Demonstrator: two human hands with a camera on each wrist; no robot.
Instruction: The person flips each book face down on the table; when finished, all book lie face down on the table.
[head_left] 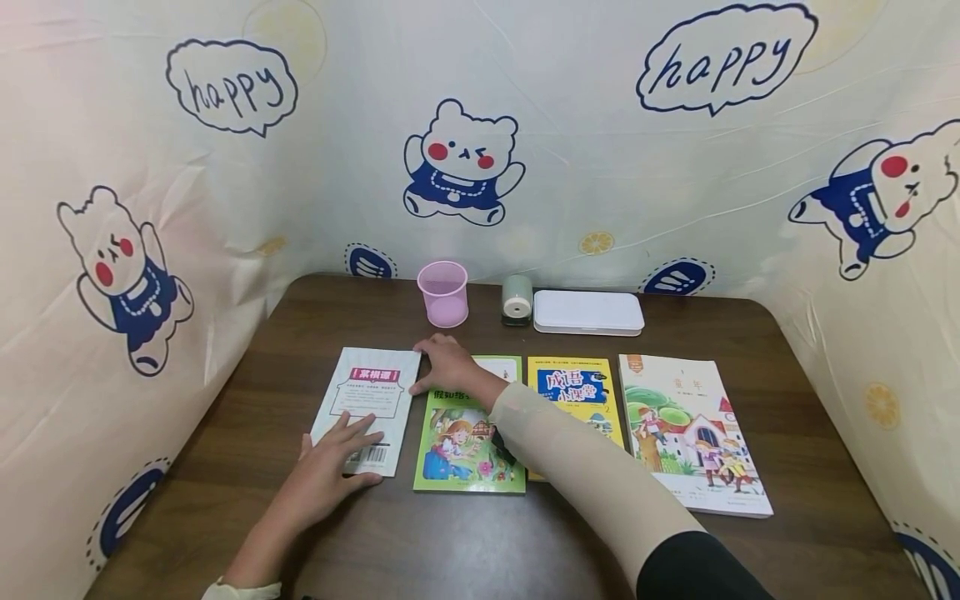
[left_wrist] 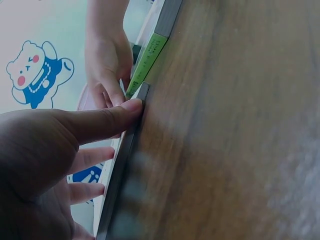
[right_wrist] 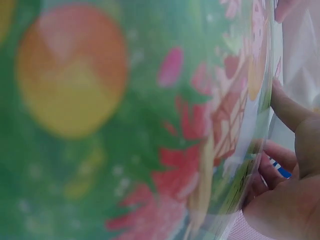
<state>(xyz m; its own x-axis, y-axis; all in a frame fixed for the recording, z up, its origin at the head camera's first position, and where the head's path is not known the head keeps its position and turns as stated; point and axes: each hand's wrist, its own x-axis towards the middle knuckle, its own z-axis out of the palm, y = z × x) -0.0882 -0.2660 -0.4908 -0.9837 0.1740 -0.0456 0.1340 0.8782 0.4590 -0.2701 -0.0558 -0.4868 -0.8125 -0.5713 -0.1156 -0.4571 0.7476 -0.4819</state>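
A white book (head_left: pixel 371 379) with a red title box lies at the left of a row of books. Over its lower part my left hand (head_left: pixel 318 471) is spread, fingers resting on the cover; the left wrist view shows the thumb (left_wrist: pixel 112 119) on the book's near edge. My right hand (head_left: pixel 453 367) touches the same book's upper right corner and right edge with its fingertips. Under the right wrist lies a green book (head_left: pixel 457 454), partly covered by that hand and forearm. A yellow book (head_left: pixel 573 383), partly hidden by the right sleeve, lies beside it.
At the right end lies a larger illustrated book (head_left: pixel 686 450). Along the back of the wooden table (head_left: pixel 360 308) stand a pink cup (head_left: pixel 444 296), a grey-green pencil sharpener (head_left: pixel 517 298) and a white case (head_left: pixel 588 312). A printed cloth (head_left: pixel 570 183) hangs behind.
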